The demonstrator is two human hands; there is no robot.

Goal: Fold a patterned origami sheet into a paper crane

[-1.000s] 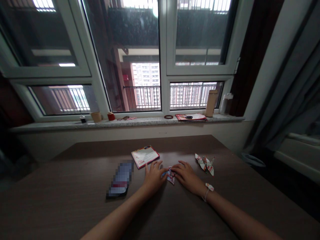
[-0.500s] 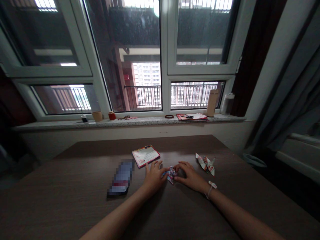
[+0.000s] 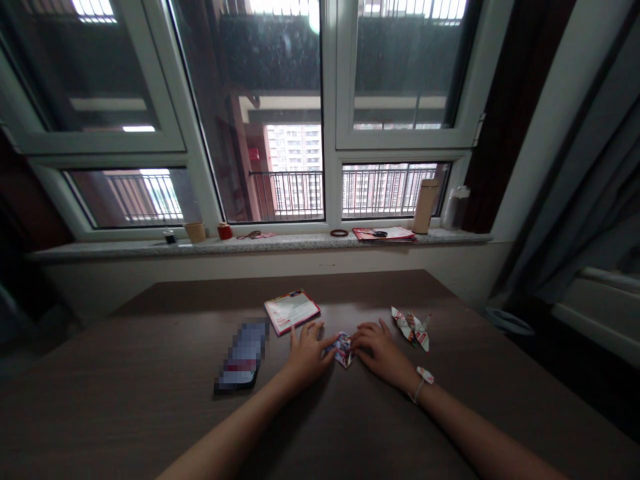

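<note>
A small piece of folded patterned paper lies on the brown table between my two hands. My left hand holds its left corner down with the thumb side, while the other fingers spread forward over the table. On the opposite side, my right hand has curled fingers pressed on the paper's right edge; its thumb is mostly hidden. A bracelet circles my right wrist. Beyond that hand, folded paper pieces with pointed ends rest on the table.
A phone with a blurred-out screen lies left of my hands. Behind them is a stack of printed paper sheets. Along the windowsill stand a paper cup, a red spool, scissors on papers and bottles.
My right thumb has drawn in under the hand, and the right fingers now press on the paper's edge. The paper looks flatter. My left hand has hardly moved.
</note>
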